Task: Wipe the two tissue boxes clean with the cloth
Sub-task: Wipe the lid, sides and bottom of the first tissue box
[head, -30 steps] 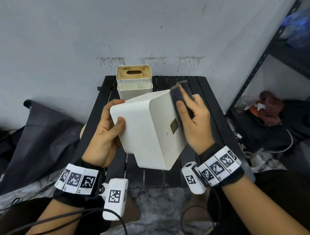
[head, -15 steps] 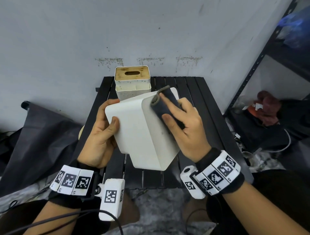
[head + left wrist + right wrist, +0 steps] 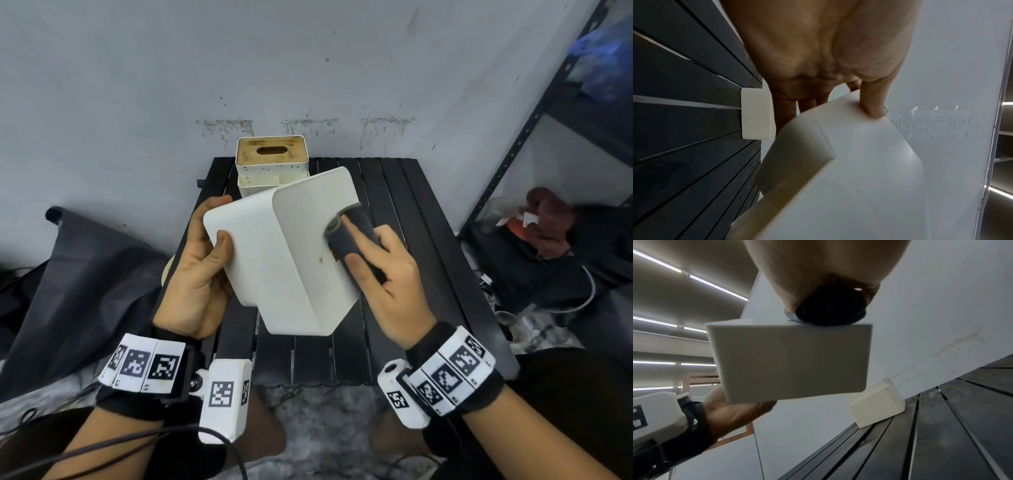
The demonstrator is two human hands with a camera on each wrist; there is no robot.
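My left hand (image 3: 205,260) grips a plain white tissue box (image 3: 294,260) by its left end and holds it tilted above the black slatted table (image 3: 404,219). The thumb (image 3: 873,104) lies on the near face, with the fingers behind. A folded dark grey cloth (image 3: 346,233) is held in my right hand (image 3: 380,260) and pressed against the box's right face. The right wrist view shows the cloth (image 3: 830,311) bunched under my palm on the box (image 3: 791,361). A second tissue box (image 3: 272,161), white, speckled and wooden-lidded, stands at the table's back edge.
The grey wall (image 3: 308,68) is right behind the table. A black metal shelf rack (image 3: 534,113) stands to the right, with clutter (image 3: 544,219) on the floor below it. A dark bag (image 3: 75,274) lies to the left.
The cloth has slid from the far edge of the box's face toward me. My left hand has turned the box a little, so the wiped face points more upward.
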